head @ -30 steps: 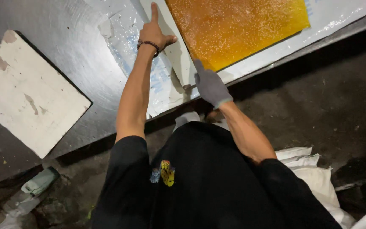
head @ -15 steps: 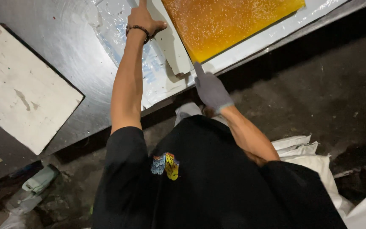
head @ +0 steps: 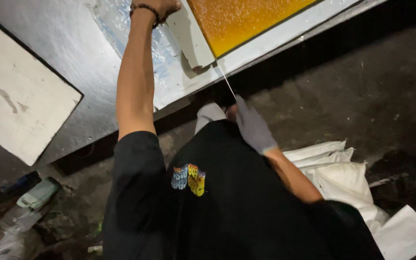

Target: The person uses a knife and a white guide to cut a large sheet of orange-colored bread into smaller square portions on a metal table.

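Note:
My left hand (head: 156,6), with a bead bracelet on the wrist, reaches up to a white strip (head: 193,38) lying along the left edge of an orange-yellow slab (head: 239,19). Its fingers are cut off by the frame's top edge. My right hand (head: 253,126), in a grey glove, is drawn back close to my black shirt and grips a thin long blade (head: 227,83). The blade's far end points at the near corner of the slab. The slab rests on a white sheet (head: 285,36) on the metal table (head: 80,53).
A worn white board (head: 18,103) lies on the table at the left. Crinkled clear plastic (head: 109,19) covers part of the tabletop. White sacks (head: 343,175) lie on the dark floor at the right. Bottles and rubbish (head: 30,197) sit at lower left.
My gloved right hand has pulled back from the table edge toward my body, drawing the blade out along the slab's side. My left hand stays on the white strip.

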